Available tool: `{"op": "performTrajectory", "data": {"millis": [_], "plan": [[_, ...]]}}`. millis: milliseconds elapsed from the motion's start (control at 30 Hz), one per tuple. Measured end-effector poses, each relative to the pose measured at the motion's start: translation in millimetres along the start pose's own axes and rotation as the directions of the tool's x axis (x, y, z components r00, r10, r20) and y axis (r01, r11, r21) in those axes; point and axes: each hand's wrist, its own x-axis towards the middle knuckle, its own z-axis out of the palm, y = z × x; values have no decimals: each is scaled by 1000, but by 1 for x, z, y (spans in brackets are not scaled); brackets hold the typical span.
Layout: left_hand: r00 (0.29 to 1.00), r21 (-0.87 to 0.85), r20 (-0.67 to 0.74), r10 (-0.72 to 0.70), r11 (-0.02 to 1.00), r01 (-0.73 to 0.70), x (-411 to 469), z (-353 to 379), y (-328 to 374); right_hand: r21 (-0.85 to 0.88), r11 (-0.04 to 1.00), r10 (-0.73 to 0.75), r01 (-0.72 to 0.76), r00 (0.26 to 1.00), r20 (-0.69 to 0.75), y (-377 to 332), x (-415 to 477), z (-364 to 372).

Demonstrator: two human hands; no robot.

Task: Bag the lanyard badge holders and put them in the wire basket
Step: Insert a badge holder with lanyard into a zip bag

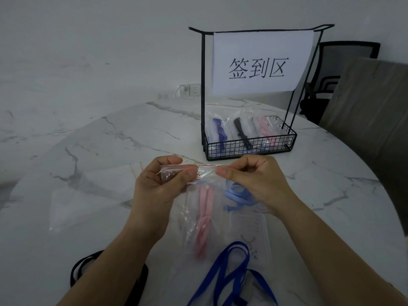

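Nearest me, a dark blue lanyard (229, 272) lies loose on the tabletop (99, 140). Above it, both hands pinch the red zip strip (198, 166) of a clear bag (192, 226) holding a pink lanyard (206, 202). With the left hand (163, 182) anchoring one end, the right hand (249, 177) should slide outward, pressing evenly until the seal closes. Beyond, the wire basket (249, 144) holds three filled bags (242, 127): blue, black and pink.

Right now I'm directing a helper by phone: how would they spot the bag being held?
On the marble table, look before the black wire basket with the paper sign. There the left hand and right hand pinch a clear zip bag by its red strip. It holds a pink lanyard, unlike the blue lanyards beside it.
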Motion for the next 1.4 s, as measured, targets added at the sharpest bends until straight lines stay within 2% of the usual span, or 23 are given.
{"op": "performTrajectory", "data": {"millis": [233,333,433,533,600,733,800,900,1000,1100,1300,1400], "plan": [[999,-63,24,-25,998,26,0,1,-1,155,981,98,-115,989,111,5,-1,2],[1000,-104,-5,-31,994,30,3,-1,-3,50,992,102,-119,958,268,6,-2,4],[999,-189,-22,-35,981,30,6,-5,-4,-125,980,196,-157,880,433,8,-4,4],[998,-213,-34,-44,976,36,9,-10,-8,-203,973,199,-112,854,480,11,-9,7],[998,-158,-52,-47,987,38,10,-12,-11,-162,982,163,-102,891,423,10,-9,8],[988,38,-155,-7,999,13,12,-14,-22,46,983,169,-177,974,149,8,-4,-1],[979,169,-205,2,985,33,14,-14,-30,186,963,200,-197,980,2,10,0,-6],[971,215,-235,-48,971,100,17,-15,-40,319,919,292,-230,943,-162,15,8,-14],[975,305,-219,-42,946,109,20,-17,-42,253,925,348,-282,897,-272,14,24,-21],[978,378,-207,-22,920,100,20,-17,-44,198,933,350,-300,884,-310,11,50,-30],[982,408,-190,-17,908,95,20,-17,-46,-18,961,245,-277,876,-416,2,112,-33],[982,405,-189,-23,909,99,20,-17,-48,-153,959,145,-240,875,-463,2,136,-31]]}}
